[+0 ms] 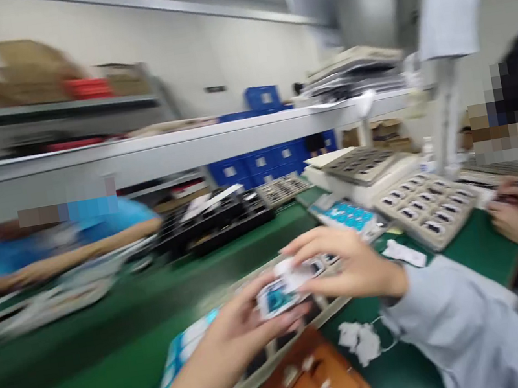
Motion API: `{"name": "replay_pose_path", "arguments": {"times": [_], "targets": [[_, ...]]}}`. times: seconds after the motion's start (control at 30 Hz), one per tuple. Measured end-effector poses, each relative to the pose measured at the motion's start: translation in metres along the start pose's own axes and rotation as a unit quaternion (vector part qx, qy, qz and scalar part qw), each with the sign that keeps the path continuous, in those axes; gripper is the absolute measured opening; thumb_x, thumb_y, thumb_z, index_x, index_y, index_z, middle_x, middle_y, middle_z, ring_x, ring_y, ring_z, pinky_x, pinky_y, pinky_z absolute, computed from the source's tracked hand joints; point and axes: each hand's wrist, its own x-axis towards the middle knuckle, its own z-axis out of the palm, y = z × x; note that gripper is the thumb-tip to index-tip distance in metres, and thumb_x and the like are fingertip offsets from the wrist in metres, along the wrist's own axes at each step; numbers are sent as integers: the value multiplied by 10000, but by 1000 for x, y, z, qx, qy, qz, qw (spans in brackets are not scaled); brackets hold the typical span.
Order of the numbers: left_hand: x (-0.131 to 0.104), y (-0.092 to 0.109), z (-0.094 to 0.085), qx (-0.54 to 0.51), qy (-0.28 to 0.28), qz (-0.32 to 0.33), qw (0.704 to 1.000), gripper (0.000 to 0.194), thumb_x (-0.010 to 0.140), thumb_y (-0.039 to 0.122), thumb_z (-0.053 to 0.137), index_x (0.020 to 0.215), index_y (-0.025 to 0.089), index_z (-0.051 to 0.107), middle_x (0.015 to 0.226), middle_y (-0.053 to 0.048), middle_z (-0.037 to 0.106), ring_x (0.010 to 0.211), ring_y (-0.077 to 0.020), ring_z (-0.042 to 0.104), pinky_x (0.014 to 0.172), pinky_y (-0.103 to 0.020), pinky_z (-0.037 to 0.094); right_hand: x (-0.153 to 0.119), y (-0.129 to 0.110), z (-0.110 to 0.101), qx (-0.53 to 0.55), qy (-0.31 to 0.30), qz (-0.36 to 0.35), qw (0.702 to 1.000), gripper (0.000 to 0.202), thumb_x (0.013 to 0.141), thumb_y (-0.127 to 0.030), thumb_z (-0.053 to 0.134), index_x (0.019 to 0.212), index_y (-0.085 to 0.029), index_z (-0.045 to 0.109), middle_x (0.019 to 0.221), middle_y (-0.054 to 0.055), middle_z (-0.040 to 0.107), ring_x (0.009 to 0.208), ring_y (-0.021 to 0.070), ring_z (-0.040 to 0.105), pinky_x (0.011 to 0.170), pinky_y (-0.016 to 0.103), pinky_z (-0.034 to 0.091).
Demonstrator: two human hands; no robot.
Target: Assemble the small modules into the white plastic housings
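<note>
My left hand grips a small flat device with a white frame and a teal face. Fingers of my right hand pinch a soft white piece, perhaps cloth or film, against the device's upper right edge. Beneath both hands lies a beige tray with small parts in it, partly covered by my hands. An orange-brown case with small white bits on it sits at the near edge. Crumpled white scraps lie on the green table below my right wrist.
To the right are a beige tray of dark-and-white parts and a blue sheet of round pieces. Black trays stand farther back under a white shelf. One person works at left, another person's hands at right.
</note>
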Motion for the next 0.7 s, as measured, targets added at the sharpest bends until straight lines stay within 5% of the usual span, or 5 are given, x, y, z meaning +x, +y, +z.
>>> {"name": "replay_pose_path", "arguments": {"times": [0.17, 0.27, 0.43, 0.6, 0.7], "targets": [[-1, 7, 12, -23, -47, 88, 995, 497, 625, 110, 813, 1102, 202, 705, 967, -51, 747, 877, -210, 729, 790, -302, 580, -8, -12, -12, -2, -49, -15, 999, 220, 839, -128, 704, 1034, -224, 666, 1076, 74, 728, 1024, 211, 671, 894, 370, 542], [-5, 12, 14, 6, -98, 140, 985, 465, 674, 66, 762, 1102, 246, 730, 865, -15, 737, 756, -167, 710, 655, -233, 550, -8, -24, -16, -58, -70, -51, 995, 216, 838, -125, 710, 1019, -236, 670, 1075, 61, 729, 991, 230, 678, 878, 397, 541], [-18, 17, 16, 33, -92, 150, 984, 513, 639, 94, 804, 1120, 259, 736, 788, 1, 703, 486, -84, 519, 440, -182, 435, -11, -43, -21, -115, -75, -98, 986, 260, 837, -96, 699, 1047, -249, 699, 1044, 54, 740, 930, 240, 677, 801, 387, 569], [-24, 21, 22, 42, -94, 137, 985, 516, 690, 84, 769, 1158, 297, 719, 905, -11, 730, 525, -90, 553, 474, -186, 454, -22, -55, -27, -133, -68, -59, 987, 252, 858, -97, 669, 1054, -247, 719, 1117, 70, 719, 1049, 274, 643, 849, 405, 549], [-29, 24, 27, 15, -55, 147, 988, 518, 703, 58, 740, 1162, 295, 715, 1120, -33, 720, 793, -186, 695, 582, -216, 536, -24, -60, -26, -137, -57, -49, 988, 236, 863, -97, 667, 1049, -232, 722, 1128, 79, 716, 1078, 272, 628, 881, 400, 526]]}}
